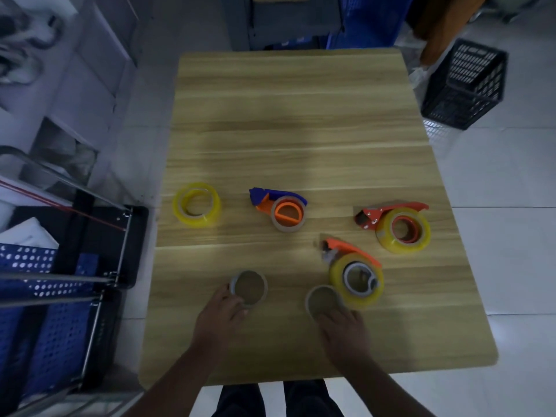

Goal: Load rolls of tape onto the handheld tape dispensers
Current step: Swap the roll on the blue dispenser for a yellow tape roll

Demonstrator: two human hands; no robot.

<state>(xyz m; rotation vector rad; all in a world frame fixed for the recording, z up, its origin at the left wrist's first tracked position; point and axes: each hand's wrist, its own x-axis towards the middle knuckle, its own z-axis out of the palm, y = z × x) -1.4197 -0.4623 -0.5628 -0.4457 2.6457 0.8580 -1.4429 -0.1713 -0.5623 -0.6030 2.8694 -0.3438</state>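
I see my left hand (224, 308) gripping the edge of a bare cardboard core (249, 288), lower centre of the wooden table (285, 115). My right hand (341, 326) rests fingers on a second core (323, 300); grip unclear. That core touches the orange dispenser (350, 269), loaded yellow. A loose yellow roll (197, 205) sits centre left.

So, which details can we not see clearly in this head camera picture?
- Left hand on the left cardboard core: motion blur hides whether the fingers grip it.
- Right hand covers the near edge of the right cardboard core; grip unclear.
- Orange dispenser: cutter blurred, dim light.
- Black crate: contents not visible.
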